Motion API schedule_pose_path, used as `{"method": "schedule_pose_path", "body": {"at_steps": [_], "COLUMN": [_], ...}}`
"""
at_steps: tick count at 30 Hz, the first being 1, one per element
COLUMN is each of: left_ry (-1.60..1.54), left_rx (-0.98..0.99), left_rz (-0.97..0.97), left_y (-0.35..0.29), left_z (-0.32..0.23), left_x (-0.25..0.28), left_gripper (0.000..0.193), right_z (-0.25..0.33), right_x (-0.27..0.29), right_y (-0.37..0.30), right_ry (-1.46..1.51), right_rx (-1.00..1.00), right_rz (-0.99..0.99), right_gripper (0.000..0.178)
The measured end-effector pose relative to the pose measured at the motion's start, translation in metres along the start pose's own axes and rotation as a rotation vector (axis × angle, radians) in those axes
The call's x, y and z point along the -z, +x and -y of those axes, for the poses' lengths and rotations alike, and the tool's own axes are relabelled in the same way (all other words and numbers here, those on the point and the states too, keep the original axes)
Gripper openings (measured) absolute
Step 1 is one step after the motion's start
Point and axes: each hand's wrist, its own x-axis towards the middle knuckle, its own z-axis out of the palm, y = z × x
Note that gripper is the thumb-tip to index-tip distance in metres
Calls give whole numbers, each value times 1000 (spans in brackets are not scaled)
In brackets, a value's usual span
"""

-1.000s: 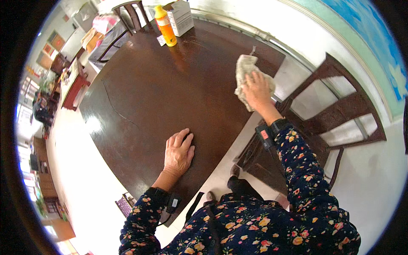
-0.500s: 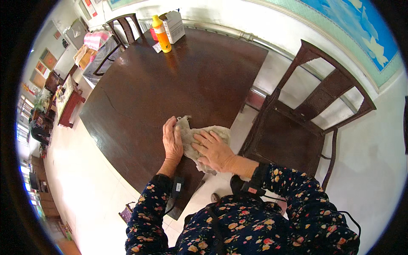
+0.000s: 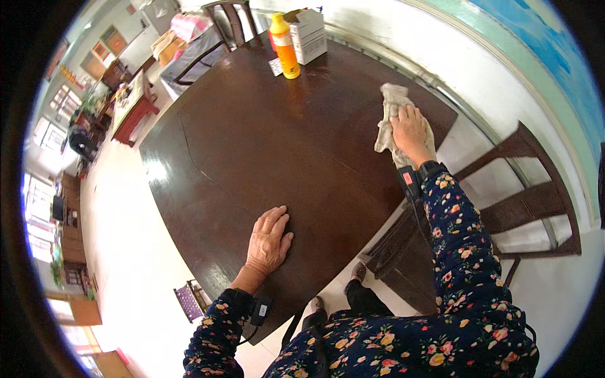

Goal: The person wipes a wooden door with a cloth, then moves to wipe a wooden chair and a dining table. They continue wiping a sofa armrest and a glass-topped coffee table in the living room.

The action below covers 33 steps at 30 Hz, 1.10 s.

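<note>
A: Nearest stuff?
B: Navy floral-print sleeves (image 3: 463,252), w/ small black strapped-on devices (image 3: 409,183) nr the wrists.
A: L hand?
B: Bare left hand (image 3: 270,242) lies palm down on the glossy dark-brown wooden table (image 3: 252,145), fingers side by side, thumb a bit apart.
A: And R?
B: Bare right hand (image 3: 413,131) is reached out, resting on top of a crumpled off-white cloth (image 3: 386,133), fingers slightly bent over it. Can't tell if they pinch it; underside's hidden.
A: Cloth's where, exactly?
B: On the tabletop, by its R edge, nr the far R corner.
A: Off that edge?
B: Dark-brown wooden chair w/ an open, curved-top back (image 3: 520,208).
A: Far end?
B: Upright yellow-and-orange plastic bottle (image 3: 285,49), just beside an open whitish cardboard box (image 3: 310,41). Way back L, a long, low red table (image 3: 133,113); items on it look small, but too blurred to ID.
</note>
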Motion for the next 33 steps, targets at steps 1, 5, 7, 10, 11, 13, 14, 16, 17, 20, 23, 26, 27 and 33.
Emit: {"method": "schedule_pose_path", "body": {"at_steps": [1,5,7,10,11,13,14,16,17,20,23,26,27,33], "left_ry": [4,12,13,26,23,17,16,18,23,10,20,12,11,33], "left_rx": [10,38,50,60,63,80,65,83,92,125,138,150,129,104], "left_rz": [4,21,29,49,56,77,59,62,64,76,90,106,87,55], "left_y": [1,5,5,7,8,9,9,10,10,11,11,13,13,12], "left_z": [-1,-3,-5,-5,-5,-5,-5,-4,-4,-3,-2,-3,-3,-5], "left_x": [1,3,4,5,6,7,7,7,7,5,5,6,7,7], "left_gripper": [44,45,46,47,47,48,48,48,48,49,49,48,48,46], "right_z": [7,102,159,223,233,234,227,210,201,150,77,-6,-34,-63], "right_x": [-11,-38,-37,-27,-24,-25,-30,-44,-55,-90,-112,-113,-107,-69], "right_y": [10,36,27,-6,-14,-14,-5,25,46,110,147,150,143,88], "right_ry": [3,160,341,464,531,550,506,466,457,351,190,-66,-96,-203], "right_rx": [117,315,483,745,855,892,936,861,808,670,582,464,392,24], "right_rz": [-26,-30,180,234,301,439,396,308,281,217,103,-93,-50,-75], "right_gripper": [39,39,45,55,57,60,59,52,50,47,46,29,29,38]}}
